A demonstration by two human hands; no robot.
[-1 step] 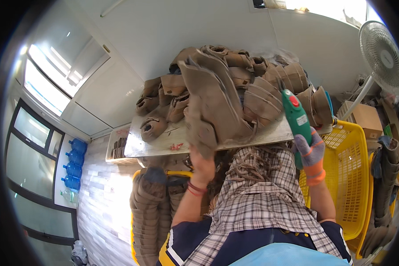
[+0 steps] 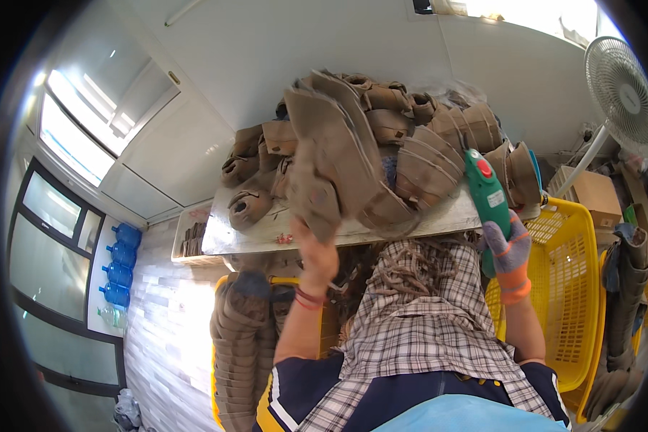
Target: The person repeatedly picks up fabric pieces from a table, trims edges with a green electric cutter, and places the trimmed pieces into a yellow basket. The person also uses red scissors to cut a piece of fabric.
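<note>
My bare left hand (image 2: 318, 253) grips the lower end of a bundle of brown shoe uppers (image 2: 342, 147), nested in each other and raised at a tilt over the table's front edge. The bundle is blurred, and its lower folds hide some of my fingertips. My right hand (image 2: 507, 248), in a grey and orange glove, is closed around a green handheld power tool (image 2: 491, 198). That tool has a red button and a thin dark tip pointing up and away. Its tip is apart from the bundle, close to another nested stack of uppers (image 2: 428, 169) on the table.
More brown uppers (image 2: 389, 126) are heaped on the white table (image 2: 248, 241). Trimmed brown strips (image 2: 410, 270) lie on my checked apron. A yellow basket (image 2: 565, 288) stands at right, another with stacked uppers (image 2: 241, 360) at left. A white fan (image 2: 623, 90) is at far right.
My left hand and the bundle have shifted slightly left and up. My right hand has moved a little to the right with the green tool.
</note>
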